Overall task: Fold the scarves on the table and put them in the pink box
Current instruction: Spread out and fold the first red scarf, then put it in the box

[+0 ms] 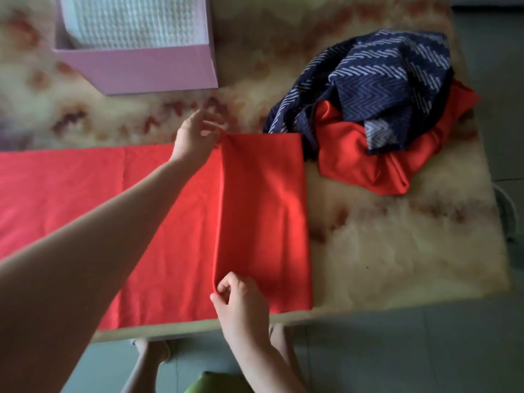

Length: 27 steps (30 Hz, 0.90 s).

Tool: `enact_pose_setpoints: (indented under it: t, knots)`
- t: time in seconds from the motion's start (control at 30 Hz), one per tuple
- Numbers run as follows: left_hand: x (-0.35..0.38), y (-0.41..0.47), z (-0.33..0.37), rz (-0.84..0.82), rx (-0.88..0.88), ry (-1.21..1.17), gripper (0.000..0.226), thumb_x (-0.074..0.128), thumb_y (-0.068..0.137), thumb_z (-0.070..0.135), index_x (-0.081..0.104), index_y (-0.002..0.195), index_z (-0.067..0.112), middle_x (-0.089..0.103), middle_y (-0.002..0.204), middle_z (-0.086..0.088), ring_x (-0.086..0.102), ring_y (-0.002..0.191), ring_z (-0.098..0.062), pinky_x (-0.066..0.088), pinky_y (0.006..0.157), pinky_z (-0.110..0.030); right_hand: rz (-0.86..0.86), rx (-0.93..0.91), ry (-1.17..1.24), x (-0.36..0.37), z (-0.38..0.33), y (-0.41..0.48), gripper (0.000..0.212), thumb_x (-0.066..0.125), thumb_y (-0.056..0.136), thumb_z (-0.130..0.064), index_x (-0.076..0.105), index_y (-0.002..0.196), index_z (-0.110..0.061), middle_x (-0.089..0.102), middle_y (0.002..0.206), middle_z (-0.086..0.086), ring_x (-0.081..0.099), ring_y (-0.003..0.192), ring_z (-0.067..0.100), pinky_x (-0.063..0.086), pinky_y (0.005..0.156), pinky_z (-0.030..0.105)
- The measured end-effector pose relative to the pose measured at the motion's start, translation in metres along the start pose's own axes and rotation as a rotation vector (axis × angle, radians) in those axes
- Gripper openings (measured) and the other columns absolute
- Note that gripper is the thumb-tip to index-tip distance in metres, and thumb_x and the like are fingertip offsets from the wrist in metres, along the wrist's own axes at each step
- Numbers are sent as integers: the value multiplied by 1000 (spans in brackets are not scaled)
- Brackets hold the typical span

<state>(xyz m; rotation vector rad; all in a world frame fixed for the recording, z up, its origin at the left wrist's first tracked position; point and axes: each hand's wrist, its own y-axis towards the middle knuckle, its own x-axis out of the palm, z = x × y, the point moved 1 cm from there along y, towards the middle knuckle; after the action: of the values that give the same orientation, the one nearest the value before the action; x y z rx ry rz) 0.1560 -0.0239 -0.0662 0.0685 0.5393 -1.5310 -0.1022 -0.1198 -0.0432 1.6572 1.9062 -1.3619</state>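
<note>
On the tabletop, your scarf runs left to right, its right end folded over. Fingers of your left hand pinch the fold's far corner, those of your right hand its near corner. Unfolded length lies leftward, and the box sits far-left, nearer your left hand.

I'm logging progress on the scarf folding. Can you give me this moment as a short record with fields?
scarf in work: red scarf, spread flat on the table, its right end folded over
left hand: at the fold's far corner; grip blurred
right hand: pinches the fold's near corner
waiting pile: navy patterned scarf lying on a second red scarf, both crumpled
pink box: far left, white knitted cloth inside
</note>
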Motion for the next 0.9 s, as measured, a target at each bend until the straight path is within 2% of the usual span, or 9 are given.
enact_pose_setpoints:
  t: [0.07,0.13,0.27,0.4,0.47,0.57,0.7,0.83,0.9]
  knots:
    - [-13,-1,-7,19,-12,-14,37,49,85,-9,55,81,27,61,76,4,58,57,0,53,61,-20,-3,-53,-62,13,-9,3,41,85,42,-38,49,59,-29,54,54,-17,53,54,1,34,56,18]
    - [-26,-2,-14,42,-26,-22,34,49,87,-6,56,81,27,60,78,4,59,60,-4,54,58,-20,-26,-83,-42,23,-17,2,37,84,44,-34,50,59,-29,55,54,-15,54,54,4,34,59,20]
    - [-52,-8,-31,89,-78,-59,31,51,88,-4,58,84,26,57,87,0,58,65,-13,55,54,-22,-183,-80,34,30,-33,2,7,64,81,-26,61,87,-23,66,89,-3,58,89,16,37,78,24]
    - [-64,-27,-50,118,-196,-219,32,49,92,-1,49,121,13,57,103,-4,59,60,-13,55,54,-24,-319,-128,-1,33,-41,7,17,62,85,-36,61,94,-22,66,95,-3,54,96,15,40,84,27]
    - [-63,-47,-53,166,-226,-285,33,48,95,3,41,127,9,53,110,-7,62,57,-8,55,55,-24,-354,-139,-21,26,-44,17,20,60,87,-41,62,95,-23,67,93,-5,57,94,14,41,81,27]
    - [-63,-83,-60,312,-117,-268,40,57,89,3,39,121,20,45,123,-12,69,70,-17,58,65,-34,-247,-154,6,0,-47,53,12,57,91,-25,66,98,-22,69,96,-5,62,92,15,42,78,27]
    - [-60,-110,-68,326,-173,-243,43,70,81,17,44,114,26,50,120,-3,68,81,-18,56,80,-45,-39,-362,46,-34,-64,127,35,52,81,6,66,103,-17,66,98,0,61,90,17,48,86,34]
    - [-51,-122,-62,288,-243,-209,43,74,79,16,47,112,20,59,106,1,61,67,6,53,73,-22,-28,-617,-234,-49,-98,192,59,48,74,14,63,120,-22,57,112,1,49,101,23,38,97,32]
    - [-47,-132,-58,254,-302,-204,44,75,78,20,47,111,20,58,98,7,59,63,8,47,65,-13,-101,-696,-418,-47,-109,214,67,47,76,15,59,125,-31,48,122,-1,41,108,24,35,100,35]
